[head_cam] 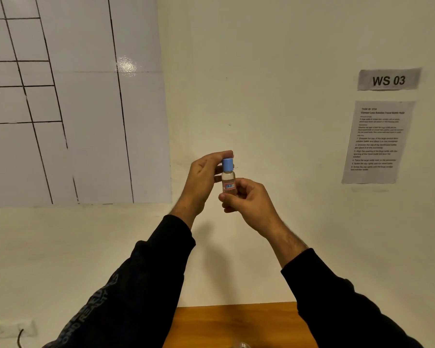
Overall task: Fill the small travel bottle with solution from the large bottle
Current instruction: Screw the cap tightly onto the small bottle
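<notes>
1. Right hand (246,199), black-sleeved: fingers curling closed around the lower body of the small clear plastic travel bottle (228,180), gripping it upright in front of the cream wall (274,96).
2. Left hand (204,179), black-sleeved: thumb and fingertips pinching the bottle's round blue cap (228,164) from the left, the remaining fingers loosely bent.
3. Small travel bottle: being held in the air between both hands, well above the orange-brown wooden table (236,325); cap sitting on its neck, a red-bordered label showing on its front.
4. Surroundings: white gridded panel (73,96) hanging at left; grey "WS 03" sign (388,79) and printed instruction sheet (377,141) sticking to the wall at right.
</notes>
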